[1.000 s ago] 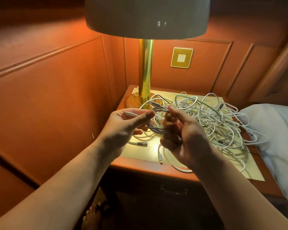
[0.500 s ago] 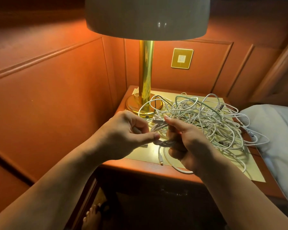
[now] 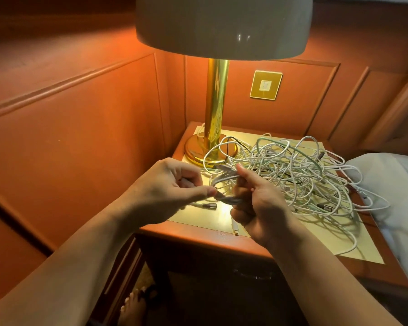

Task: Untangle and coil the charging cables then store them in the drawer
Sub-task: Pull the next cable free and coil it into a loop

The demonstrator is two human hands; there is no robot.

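I hold a small coil (image 3: pixel 224 187) of white cable above the tabletop's (image 3: pixel 198 215) near edge. My right hand (image 3: pixel 257 203) grasps the coil; my left hand (image 3: pixel 172 191) pinches a strand at its left side. The tangled cables (image 3: pixel 299 177) lie on the tabletop, right of the lamp (image 3: pixel 216 114). The drawer front (image 3: pixel 245 278) sits below, in shadow.

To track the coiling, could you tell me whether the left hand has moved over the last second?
Yes. The left hand has dropped toward the nightstand's front edge, away from the lamp base.
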